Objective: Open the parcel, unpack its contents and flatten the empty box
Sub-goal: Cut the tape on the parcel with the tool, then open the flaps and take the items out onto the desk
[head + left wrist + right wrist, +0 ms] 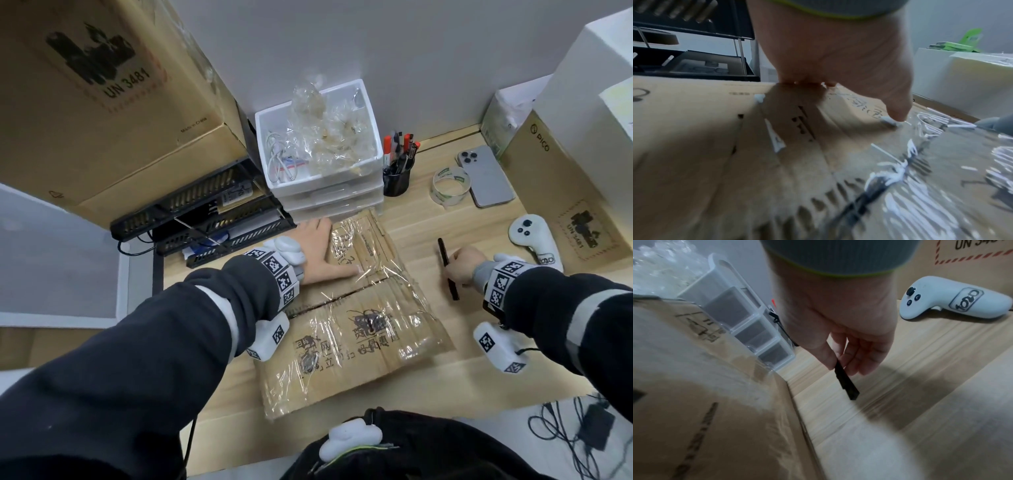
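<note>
A brown cardboard parcel point(356, 315) with black printing and shiny clear tape stands on the wooden desk before me. Its top flaps are closed, with a dark seam across the middle. My left hand point(318, 253) rests flat on the far left part of the lid, fingers straight and thumb point(898, 112) touching the taped seam. To the right of the box, my right hand point(462, 269) holds a slim black cutter point(448, 270) just above the desk. In the right wrist view the thumb and fingers pinch the black cutter point(844, 381) beside the parcel's side wall point(715, 402).
Stacked white drawers point(329, 192) with plastic wrap stand right behind the parcel, a black wire rack point(205, 219) to their left. A pen cup point(397, 174), tape roll point(450, 186), phone point(486, 176), white controller point(534, 240) and brown boxes point(561, 198) fill the right side.
</note>
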Tool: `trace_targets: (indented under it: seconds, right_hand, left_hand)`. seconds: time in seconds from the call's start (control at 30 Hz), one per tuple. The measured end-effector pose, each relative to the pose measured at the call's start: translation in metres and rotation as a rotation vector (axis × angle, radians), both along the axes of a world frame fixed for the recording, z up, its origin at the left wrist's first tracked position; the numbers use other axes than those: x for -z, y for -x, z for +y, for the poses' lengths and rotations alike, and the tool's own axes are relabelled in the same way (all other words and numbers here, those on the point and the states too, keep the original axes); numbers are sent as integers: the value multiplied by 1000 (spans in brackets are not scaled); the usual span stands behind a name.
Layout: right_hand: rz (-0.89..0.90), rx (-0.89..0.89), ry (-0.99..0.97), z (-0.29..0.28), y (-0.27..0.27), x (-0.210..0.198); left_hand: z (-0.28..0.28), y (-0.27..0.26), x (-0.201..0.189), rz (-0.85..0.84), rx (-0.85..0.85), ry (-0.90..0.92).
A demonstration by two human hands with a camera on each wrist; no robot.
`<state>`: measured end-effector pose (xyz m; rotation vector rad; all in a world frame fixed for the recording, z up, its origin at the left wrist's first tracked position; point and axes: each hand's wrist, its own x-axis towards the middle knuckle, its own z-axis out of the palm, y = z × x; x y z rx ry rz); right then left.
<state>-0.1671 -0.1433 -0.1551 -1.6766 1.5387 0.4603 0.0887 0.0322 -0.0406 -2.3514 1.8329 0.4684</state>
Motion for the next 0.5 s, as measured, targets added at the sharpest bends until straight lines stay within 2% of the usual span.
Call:
trace_targets:
  seconds: [0.23,0.4,0.5]
  right_hand:
    - [186,-99,32,-15,-2,9]
    - [319,-188,19,-24,-13,3]
    - [338,-222,61,-30,-16,9]
  left_hand:
    - [-17,-12,11,18,15,-42]
    - [-33,-22,26,139,-67,-29]
    - [-37,-17,28,164,-81,-15]
